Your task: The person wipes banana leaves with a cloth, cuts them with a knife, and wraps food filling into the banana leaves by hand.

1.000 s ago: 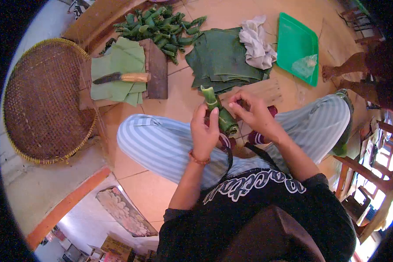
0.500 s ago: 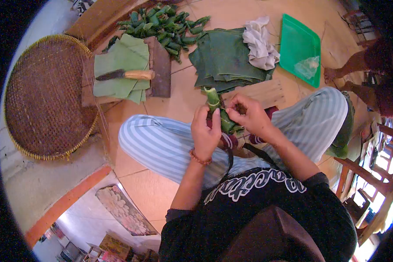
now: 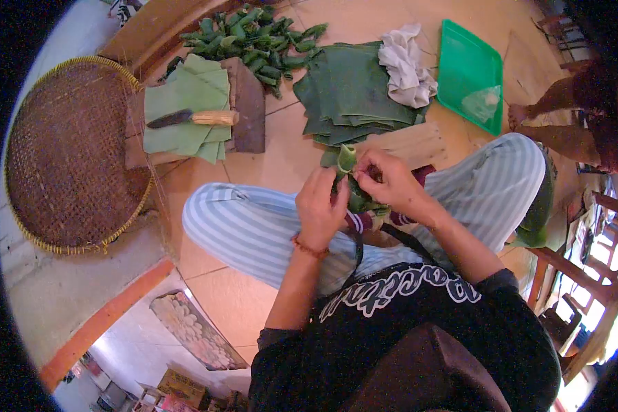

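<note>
Between my knees, a rolled green leaf bundle stands with its pale open end pointing away from me. My left hand is closed around its left side, thumb along it. From the other side my right hand pinches at the bundle's edge near the top; whether a thin tie is between the fingertips is too small to tell. Beneath them, more dark green leaf pieces lie by my feet, partly hidden by my hands. Just beyond is a stack of cut flat leaves.
A knife lies on pale leaves over a wooden board. Behind are many small leaf rolls. A white cloth, a green tray and a round woven basket surround me. Another person's foot is at right.
The bundle has tipped, so its open end now shows more. My left hand has turned slightly with it, and my right hand has shifted a little toward the bundle's top.
</note>
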`<state>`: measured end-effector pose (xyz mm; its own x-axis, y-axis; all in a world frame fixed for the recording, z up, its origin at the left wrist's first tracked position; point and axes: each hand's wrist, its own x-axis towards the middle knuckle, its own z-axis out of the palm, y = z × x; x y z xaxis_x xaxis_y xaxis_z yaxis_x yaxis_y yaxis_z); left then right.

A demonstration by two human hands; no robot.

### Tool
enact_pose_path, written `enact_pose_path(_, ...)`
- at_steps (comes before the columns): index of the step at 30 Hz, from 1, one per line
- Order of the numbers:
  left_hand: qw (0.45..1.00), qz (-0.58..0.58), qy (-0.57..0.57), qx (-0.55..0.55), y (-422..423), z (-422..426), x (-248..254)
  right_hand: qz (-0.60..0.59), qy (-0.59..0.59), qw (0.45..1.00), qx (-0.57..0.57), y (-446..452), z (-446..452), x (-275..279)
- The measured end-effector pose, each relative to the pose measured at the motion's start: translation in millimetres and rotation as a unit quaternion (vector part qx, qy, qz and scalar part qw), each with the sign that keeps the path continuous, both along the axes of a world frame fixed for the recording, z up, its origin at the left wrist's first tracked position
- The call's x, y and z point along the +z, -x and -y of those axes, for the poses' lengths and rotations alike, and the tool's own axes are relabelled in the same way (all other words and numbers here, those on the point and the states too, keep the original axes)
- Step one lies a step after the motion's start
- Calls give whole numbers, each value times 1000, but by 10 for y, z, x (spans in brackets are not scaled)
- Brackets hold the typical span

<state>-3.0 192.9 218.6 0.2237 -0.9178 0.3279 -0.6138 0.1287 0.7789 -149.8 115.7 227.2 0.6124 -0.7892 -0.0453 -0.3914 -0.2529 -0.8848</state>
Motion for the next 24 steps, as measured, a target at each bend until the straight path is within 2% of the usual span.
enact_pose_path(2,1000,6,-1,-6,-8,-11,14,-15,51,998,17,-14,18,62)
enact_pose_path(5,998,45,35,-4,-6,-9,-21,-69,12,997,29,-41,15,174)
enact_pose_path(8,995,82,58,-9,-6,-7,-24,-70,64,995,37,-32,16,131)
enact_pose_path(12,993,101,57,-25,0,-27,-28,-72,28,997,26,-31,-20,123)
enact_pose_path(14,995,82,42,-35,3,-30,-23,-91,12,995,36,-3,-33,3)
enact_pose_path(17,997,60,33,-41,11,-51,-69,-118,-6,992,41,-42,-35,205)
enact_pose_path(20,998,30,45,-22,29,-45,-62,-66,68,995,-7,-73,-88,75)
enact_pose_path(21,998,19,52,-12,35,-39,-46,-65,59,996,-2,-77,-79,106)
enact_pose_path(24,995,-92,-27,-26,24,-24,-86,-70,35,997,13,-63,-8,185)
